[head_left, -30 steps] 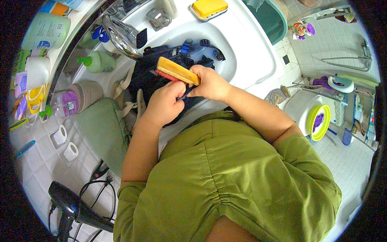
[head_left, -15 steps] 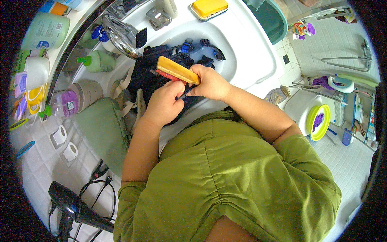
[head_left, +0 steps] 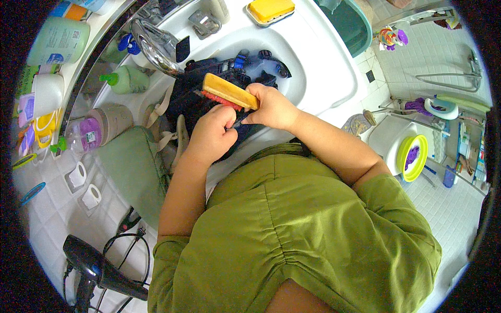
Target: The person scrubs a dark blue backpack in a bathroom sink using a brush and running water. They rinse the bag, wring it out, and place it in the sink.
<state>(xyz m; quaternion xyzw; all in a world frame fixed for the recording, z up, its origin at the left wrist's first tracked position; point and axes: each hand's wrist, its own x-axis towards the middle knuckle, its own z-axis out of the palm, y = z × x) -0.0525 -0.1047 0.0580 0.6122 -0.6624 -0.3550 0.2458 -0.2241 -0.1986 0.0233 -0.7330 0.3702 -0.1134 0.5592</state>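
Observation:
A scrubbing brush [head_left: 228, 89] with a yellowish wooden back and red bristles is gripped in my right hand [head_left: 275, 108]. Its bristles face down toward my left hand [head_left: 211, 133], which is closed on a piece of black strap or cloth. That piece seems to belong to a wet black bag [head_left: 189, 93] with straps, buckles and blue parts. The bag lies heaped in the white sink [head_left: 298, 57], partly in cloudy water. My fingers hide where the bristles meet the fabric.
A chrome faucet [head_left: 155, 47] overhangs the sink's left side. Yellow soap [head_left: 271, 8] sits in a dish on the far rim. A green soap bottle [head_left: 130, 79] stands left of the basin. A black hair dryer [head_left: 96, 266] and cords are at lower left.
My left hand has shifted very slightly left, leaving a little more of the red bristles visible. The brush and bag stay almost in place.

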